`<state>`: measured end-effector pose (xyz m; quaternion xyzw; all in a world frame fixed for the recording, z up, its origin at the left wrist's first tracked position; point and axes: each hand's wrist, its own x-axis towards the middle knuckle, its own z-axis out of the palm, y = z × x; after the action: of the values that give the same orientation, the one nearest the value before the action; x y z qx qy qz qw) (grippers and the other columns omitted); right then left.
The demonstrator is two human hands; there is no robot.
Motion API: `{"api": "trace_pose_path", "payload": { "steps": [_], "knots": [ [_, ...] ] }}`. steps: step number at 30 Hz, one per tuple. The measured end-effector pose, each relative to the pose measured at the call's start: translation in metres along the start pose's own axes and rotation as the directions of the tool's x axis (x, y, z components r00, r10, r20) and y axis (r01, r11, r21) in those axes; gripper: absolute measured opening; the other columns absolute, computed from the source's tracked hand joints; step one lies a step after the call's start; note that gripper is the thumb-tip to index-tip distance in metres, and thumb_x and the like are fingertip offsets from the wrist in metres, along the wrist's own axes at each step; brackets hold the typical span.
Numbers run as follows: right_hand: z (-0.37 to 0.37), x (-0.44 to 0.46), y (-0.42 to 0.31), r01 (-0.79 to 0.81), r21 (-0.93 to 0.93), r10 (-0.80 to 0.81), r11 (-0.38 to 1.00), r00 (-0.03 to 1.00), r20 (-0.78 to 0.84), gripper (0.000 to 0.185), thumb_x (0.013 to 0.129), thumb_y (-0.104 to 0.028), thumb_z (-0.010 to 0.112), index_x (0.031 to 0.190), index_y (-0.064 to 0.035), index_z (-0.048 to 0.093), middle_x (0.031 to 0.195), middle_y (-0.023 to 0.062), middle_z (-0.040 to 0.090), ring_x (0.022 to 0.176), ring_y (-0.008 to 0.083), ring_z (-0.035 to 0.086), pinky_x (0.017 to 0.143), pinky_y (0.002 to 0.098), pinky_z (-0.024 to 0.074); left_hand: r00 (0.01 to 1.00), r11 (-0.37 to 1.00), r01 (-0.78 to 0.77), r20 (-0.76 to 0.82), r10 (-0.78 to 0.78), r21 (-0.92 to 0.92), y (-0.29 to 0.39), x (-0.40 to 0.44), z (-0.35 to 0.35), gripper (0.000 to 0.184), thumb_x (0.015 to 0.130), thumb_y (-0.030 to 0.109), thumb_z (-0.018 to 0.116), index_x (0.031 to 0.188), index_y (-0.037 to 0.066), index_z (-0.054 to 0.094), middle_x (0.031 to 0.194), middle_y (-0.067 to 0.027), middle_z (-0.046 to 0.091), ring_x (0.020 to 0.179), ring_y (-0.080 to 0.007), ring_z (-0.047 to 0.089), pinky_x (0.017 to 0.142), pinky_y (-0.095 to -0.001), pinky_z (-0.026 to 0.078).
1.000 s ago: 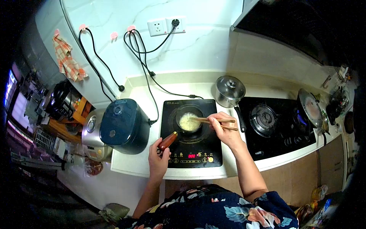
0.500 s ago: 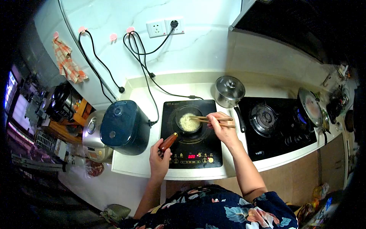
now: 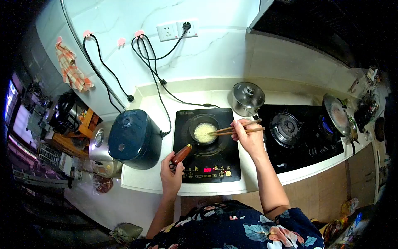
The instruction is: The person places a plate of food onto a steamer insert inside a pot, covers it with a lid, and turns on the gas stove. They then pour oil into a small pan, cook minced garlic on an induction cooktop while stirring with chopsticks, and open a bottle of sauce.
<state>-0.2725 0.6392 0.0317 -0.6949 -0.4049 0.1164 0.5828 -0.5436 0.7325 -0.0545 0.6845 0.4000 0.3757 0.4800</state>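
A small dark pan (image 3: 193,132) sits on the black induction cooktop (image 3: 224,159), and pale yellow, foamy-looking food (image 3: 203,132) fills its bottom. My left hand (image 3: 171,173) is closed around the pan's brown wooden handle (image 3: 181,155) at the cooktop's front left. Wooden chopsticks (image 3: 226,133) are gripped in my right hand (image 3: 250,141), right of the pan. Their tips reach into the food near its right side. A red display glows on the cooktop's front panel.
Left of the cooktop stands a dark blue appliance (image 3: 133,141), with a silver rice cooker (image 3: 100,141) beyond it. A lidded saucepan (image 3: 248,99) stands behind right, next to a black gas hob (image 3: 304,137). A black cord (image 3: 182,98) runs behind the cooktop.
My right hand has shifted slightly right and down, and the chopsticks have spread wider at their rear ends. The food looks more yellow and spread out. My left hand stays on the handle.
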Motion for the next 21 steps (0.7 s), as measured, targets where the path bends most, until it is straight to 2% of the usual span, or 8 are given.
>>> {"api": "trace_pose_path", "payload": {
  "steps": [4,7,9,10,11,14,17,21],
  "knots": [
    [0.026,0.003,0.022,-0.003,0.200,0.003,0.980,1.000,-0.001,0.026,0.095,-0.020,0.060,0.090,0.0044,0.068,0.074,0.0101,0.068,0.058,0.0144,0.065,0.051,0.0264,0.0514,0.998,0.995,0.063,0.005,-0.063,-0.074,0.005,0.000,0.002,0.043,0.092,0.003,0.059,0.133,0.002,0.047,0.114,-0.0126,0.056,0.083,-0.0142,0.064,0.069,-0.0249,0.055],
    [-0.002,0.005,0.054,-0.018,-0.054,0.016,0.998,0.999,-0.039,0.028,0.094,-0.027,0.060,0.088,-0.0018,0.070,0.083,0.0134,0.070,0.082,0.0211,0.070,0.070,0.0343,0.0565,0.993,0.977,0.077,0.100,-0.058,-0.199,0.014,0.010,0.042,0.046,0.093,0.005,0.060,0.136,0.003,0.044,0.117,-0.0131,0.055,0.084,-0.0160,0.065,0.069,-0.0268,0.055],
    [0.014,-0.011,0.012,-0.094,0.090,0.090,0.991,0.995,0.048,0.027,0.091,-0.025,0.063,0.080,-0.0026,0.072,0.088,0.0139,0.071,0.079,0.0244,0.069,0.070,0.0352,0.0555,0.990,0.980,0.143,0.013,-0.142,-0.138,0.027,-0.012,0.005,0.052,0.093,0.006,0.059,0.141,0.006,0.039,0.119,-0.0133,0.055,0.083,-0.0158,0.064,0.066,-0.0255,0.054],
    [0.010,-0.010,0.011,0.060,0.054,-0.061,0.997,0.998,0.007,0.028,0.090,-0.022,0.065,0.074,-0.0007,0.072,0.084,0.0148,0.071,0.074,0.0256,0.069,0.068,0.0346,0.0553,0.993,0.983,0.118,-0.002,-0.120,-0.137,0.017,-0.011,0.002,0.052,0.094,0.007,0.058,0.142,0.006,0.038,0.121,-0.0128,0.054,0.081,-0.0138,0.064,0.062,-0.0222,0.052],
    [0.001,-0.010,-0.004,0.044,0.000,-0.044,0.999,0.998,0.052,0.029,0.093,-0.022,0.061,0.086,0.0041,0.069,0.073,0.0133,0.069,0.063,0.0193,0.067,0.059,0.0320,0.0520,0.992,0.980,0.128,0.002,-0.130,-0.150,0.007,-0.009,-0.004,0.051,0.095,0.007,0.057,0.142,0.006,0.038,0.122,-0.0112,0.054,0.078,-0.0120,0.063,0.059,-0.0206,0.049],
    [-0.006,-0.016,-0.010,0.168,0.016,-0.168,0.986,0.986,-0.026,0.024,0.092,-0.019,0.061,0.087,0.0027,0.070,0.081,0.0127,0.070,0.074,0.0210,0.067,0.066,0.0319,0.0517,0.981,0.978,0.184,-0.034,-0.188,-0.099,0.023,-0.019,-0.009,0.047,0.096,0.008,0.055,0.141,0.005,0.040,0.122,-0.0096,0.054,0.074,-0.0104,0.059,0.056,-0.0205,0.046],
    [-0.004,-0.018,-0.016,0.187,-0.004,-0.187,0.982,0.982,0.020,0.020,0.093,-0.016,0.062,0.090,0.0017,0.070,0.083,0.0120,0.069,0.074,0.0221,0.064,0.066,0.0320,0.0511,1.000,0.989,0.000,-0.016,-0.003,-0.145,0.019,-0.011,-0.015,0.040,0.096,0.013,0.059,0.133,0.001,0.048,0.095,-0.0077,0.064,0.075,-0.0115,0.060,0.062,-0.0222,0.048],
    [-0.015,-0.029,-0.014,0.225,-0.028,-0.225,0.974,0.974,0.005,0.018,0.093,-0.014,0.062,0.093,0.0019,0.070,0.086,0.0119,0.069,0.075,0.0211,0.065,0.066,0.0308,0.0514,1.000,0.991,-0.019,-0.005,0.019,-0.132,0.033,-0.012,-0.016,0.047,0.095,0.009,0.060,0.138,0.000,0.042,0.101,-0.0108,0.065,0.078,-0.0121,0.062,0.066,-0.0235,0.050]
  ]
}}
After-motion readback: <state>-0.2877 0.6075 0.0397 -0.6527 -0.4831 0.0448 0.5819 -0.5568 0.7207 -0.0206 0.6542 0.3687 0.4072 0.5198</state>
